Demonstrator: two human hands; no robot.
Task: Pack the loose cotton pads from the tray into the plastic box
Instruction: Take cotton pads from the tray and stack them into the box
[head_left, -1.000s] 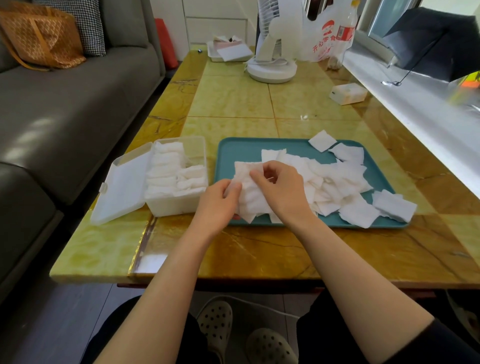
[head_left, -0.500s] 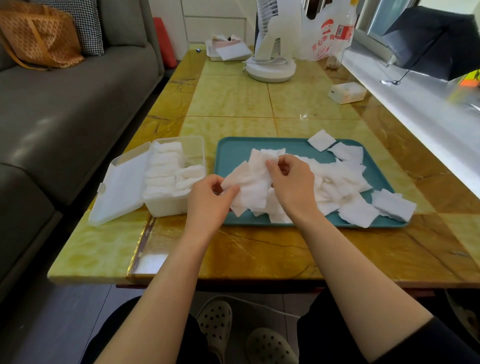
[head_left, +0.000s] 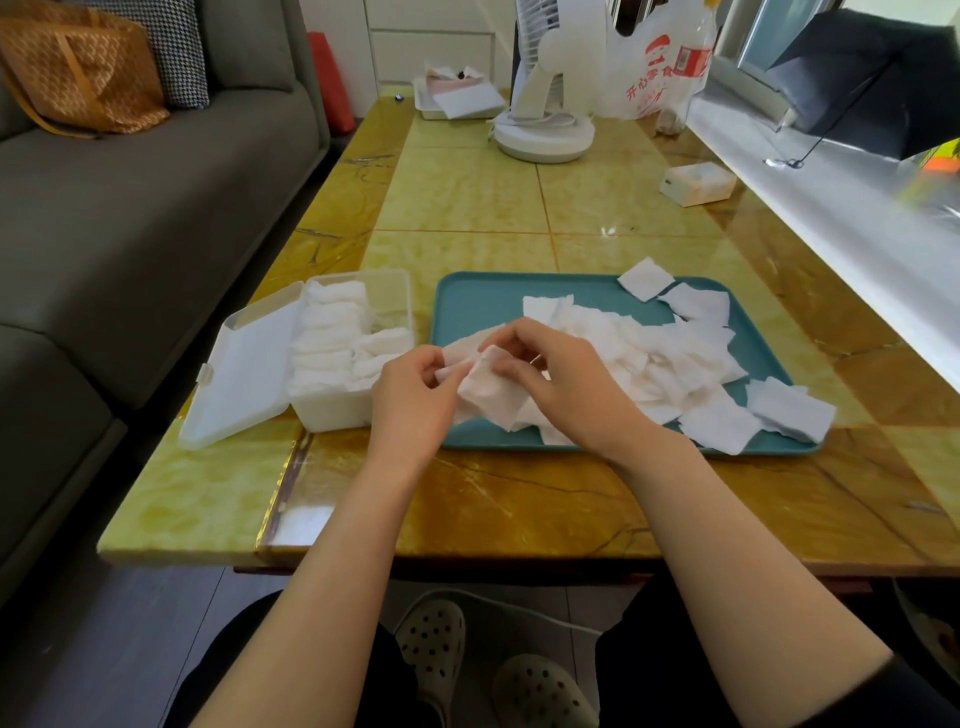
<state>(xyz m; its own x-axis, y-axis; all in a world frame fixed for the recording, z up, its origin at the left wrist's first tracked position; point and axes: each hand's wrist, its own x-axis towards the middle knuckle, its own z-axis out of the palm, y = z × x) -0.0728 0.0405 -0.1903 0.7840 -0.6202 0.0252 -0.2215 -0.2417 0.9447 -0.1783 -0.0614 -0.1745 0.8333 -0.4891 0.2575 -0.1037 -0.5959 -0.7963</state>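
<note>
As two hands (head_left: 415, 400) (head_left: 569, 387) pinch pads (head_left: 488, 397), one tray (head_left: 483, 306)

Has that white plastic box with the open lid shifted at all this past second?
No. The white plastic box sits just left of the teal plastic tray, as before.

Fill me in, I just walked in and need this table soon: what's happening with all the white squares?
A seated person is packing cotton pads. The left hand and right hand both pinch a small bunch of pads above the teal tray's near left part. The plastic box beside it stands open, partly filled. A big heap of loose pads lies on the tray, some overhanging its rim, so plenty is left.
</note>
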